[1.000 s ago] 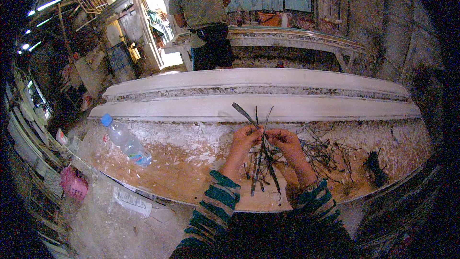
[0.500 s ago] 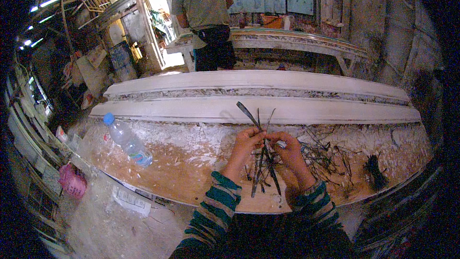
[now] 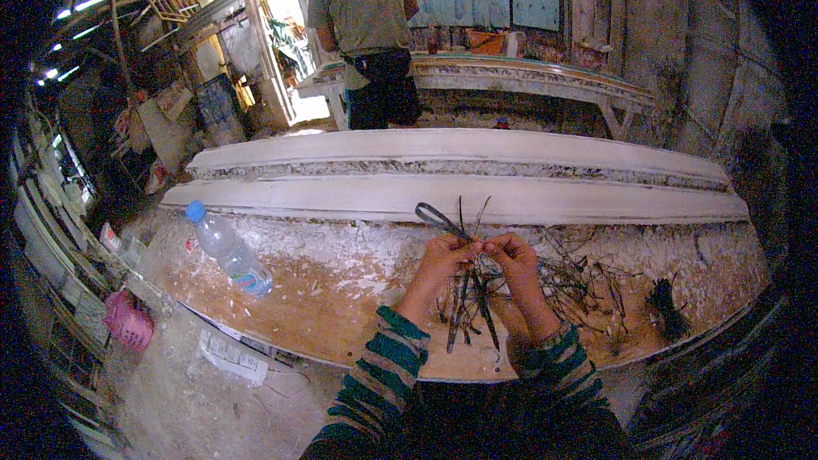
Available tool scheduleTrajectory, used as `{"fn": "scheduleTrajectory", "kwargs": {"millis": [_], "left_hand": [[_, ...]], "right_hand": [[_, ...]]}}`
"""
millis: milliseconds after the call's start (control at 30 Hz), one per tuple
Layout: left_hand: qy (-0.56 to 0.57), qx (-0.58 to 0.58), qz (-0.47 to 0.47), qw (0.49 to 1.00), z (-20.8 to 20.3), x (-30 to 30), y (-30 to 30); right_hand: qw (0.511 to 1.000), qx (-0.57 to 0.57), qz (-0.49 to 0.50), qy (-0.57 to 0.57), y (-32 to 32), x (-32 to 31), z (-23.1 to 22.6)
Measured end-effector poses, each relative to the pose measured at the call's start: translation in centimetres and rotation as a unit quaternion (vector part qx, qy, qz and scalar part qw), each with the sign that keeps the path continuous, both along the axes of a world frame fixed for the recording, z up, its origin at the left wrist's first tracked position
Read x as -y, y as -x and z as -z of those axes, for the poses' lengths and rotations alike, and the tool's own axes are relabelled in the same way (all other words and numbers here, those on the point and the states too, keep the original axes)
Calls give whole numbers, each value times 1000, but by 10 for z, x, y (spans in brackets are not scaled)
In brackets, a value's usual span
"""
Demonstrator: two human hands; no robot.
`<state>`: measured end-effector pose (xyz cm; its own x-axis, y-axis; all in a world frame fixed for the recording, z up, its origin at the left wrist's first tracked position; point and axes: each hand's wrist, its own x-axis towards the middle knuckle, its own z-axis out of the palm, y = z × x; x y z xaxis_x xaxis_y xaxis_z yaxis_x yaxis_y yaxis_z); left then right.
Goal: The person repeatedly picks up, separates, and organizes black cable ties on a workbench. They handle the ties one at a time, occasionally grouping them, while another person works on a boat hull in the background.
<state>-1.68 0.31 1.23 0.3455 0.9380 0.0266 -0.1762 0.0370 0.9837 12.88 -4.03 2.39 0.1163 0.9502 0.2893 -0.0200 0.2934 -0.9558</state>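
Dark flat strips (image 3: 461, 311) are gathered in front of me; several ends hang down and one strip (image 3: 433, 215) bends into a loop at the top. My left hand (image 3: 441, 261) pinches them where they cross. Close against it, my right hand (image 3: 513, 259) is closed too, thumb and fingertips meeting at the same crossing; which strip end it grips is too small to make out. Beside and behind my right hand lies a loose tangle of thin dark strands (image 3: 588, 283) on the wooden tabletop (image 3: 341, 324). A tight dark bundle (image 3: 667, 311) lies farther right.
A clear plastic bottle (image 3: 227, 245) with a blue cap lies at the left of the table. Two long white mouldings (image 3: 341, 196) span its far side. Beyond, a person (image 3: 362, 13) stands at another workbench (image 3: 511, 77). A pink container (image 3: 129, 324) sits low at the left.
The top strip, narrow before, now shows as an open loop. My right fingers have drawn together at the crossing, close to my left hand.
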Motion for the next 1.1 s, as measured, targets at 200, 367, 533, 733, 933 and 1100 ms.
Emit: {"fn": "scheduleTrajectory", "kwargs": {"millis": [200,367,533,733,933,1100], "left_hand": [[-3,16,11,1000,7,2,-5],[-2,66,12,998,11,-3,-4],[-7,93,2,996,12,-7,-4],[-27,101,2,994,11,-6,-5],[-35,104,-7,994,11,-3,-7],[-43,102,20,994,9,-3,-5]], "right_hand": [[997,-75,-19,-8,-2,-1,2],[999,-19,-27,-28,1,2,-5],[998,54,-3,-12,2,8,-7],[999,39,-25,-7,2,5,-4],[996,-11,-79,50,0,4,-3],[985,-63,-106,122,-2,3,0]]}}
